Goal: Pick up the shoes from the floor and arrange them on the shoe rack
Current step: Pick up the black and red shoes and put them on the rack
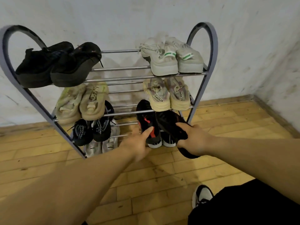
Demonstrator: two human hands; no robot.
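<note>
A yellowish wooden plank floor (pixel 162 176) runs up to a scuffed white wall (pixel 129 17); nearest, at the lower right, is the person's own foot in a black-and-white trainer (pixel 203 194), beside a dark-clothed leg (pixel 251 205); both bare arms reach forward to the shoe rack (pixel 211 54), which stands against the wall.

The left hand (pixel 138 143) grasps the heel end of a black shoe with a red mark (pixel 146 120), thumb on top; just to its right, the right hand (pixel 194 140) is curled round a plain black shoe (pixel 170 122), held tilted; both shoes are at the right end of the third tier down, though whether they rest on its bars I cannot tell.

Under them sits a dark pair with white soles (pixel 162 142); to the left on the lowest level is a grey-white pair (pixel 102 143), and above that a dark pair with lettering (pixel 90 130); the second tier carries a beige pair (pixel 81 101) on the left and a cream pair (pixel 167 95) on the right; the top tier has a black pair (pixel 56 65) on the left and a pale grey pair with green stripes (pixel 172 57) on the right.
</note>
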